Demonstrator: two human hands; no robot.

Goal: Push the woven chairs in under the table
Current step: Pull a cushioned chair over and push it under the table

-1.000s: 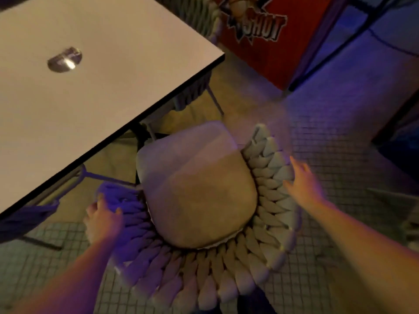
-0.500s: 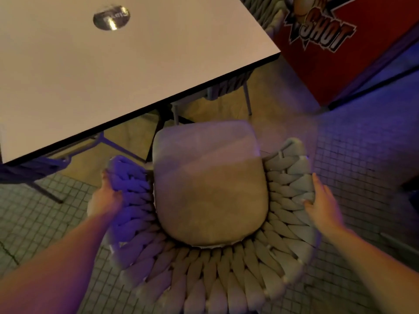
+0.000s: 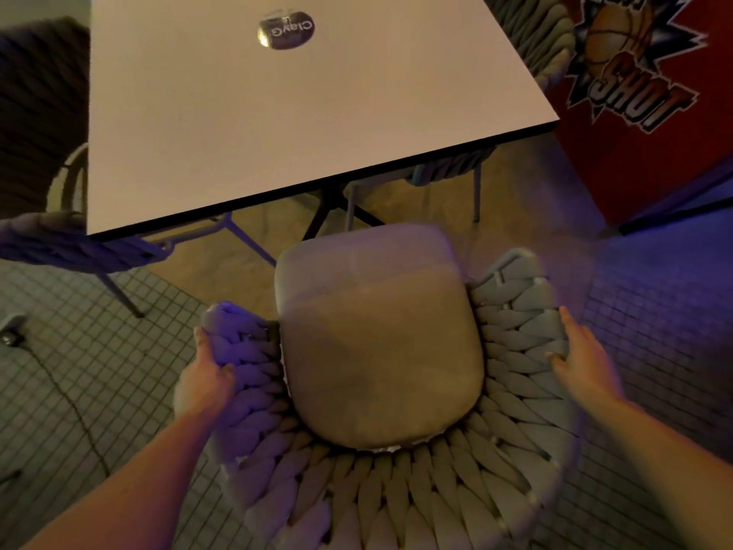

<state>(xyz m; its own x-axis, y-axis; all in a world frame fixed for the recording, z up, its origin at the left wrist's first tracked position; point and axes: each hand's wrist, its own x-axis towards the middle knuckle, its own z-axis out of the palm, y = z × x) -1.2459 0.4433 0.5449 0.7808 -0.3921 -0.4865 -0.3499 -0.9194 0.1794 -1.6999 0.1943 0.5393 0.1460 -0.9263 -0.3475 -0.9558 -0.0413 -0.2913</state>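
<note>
A woven chair (image 3: 396, 490) with a beige seat cushion (image 3: 377, 343) stands just below me, its front a little short of the near edge of the pale square table (image 3: 277, 125). My left hand (image 3: 204, 381) grips the chair's left woven arm. My right hand (image 3: 583, 363) lies on the outer side of the right arm, fingers extended along the weave. Another woven chair (image 3: 59, 240) sits partly under the table's left side, and a third woven chair (image 3: 535, 41) stands at the far right corner.
A round sticker (image 3: 285, 27) marks the tabletop. A red cabinet with a basketball graphic (image 3: 642, 93) stands to the right. The table's dark pedestal legs (image 3: 337, 208) show beneath the edge. A thin cable (image 3: 59, 391) runs over the tiled floor at left.
The chair has turned to face the table squarely and come close to its edge. Both hands have settled on the chair's arms; my view has shifted over the table.
</note>
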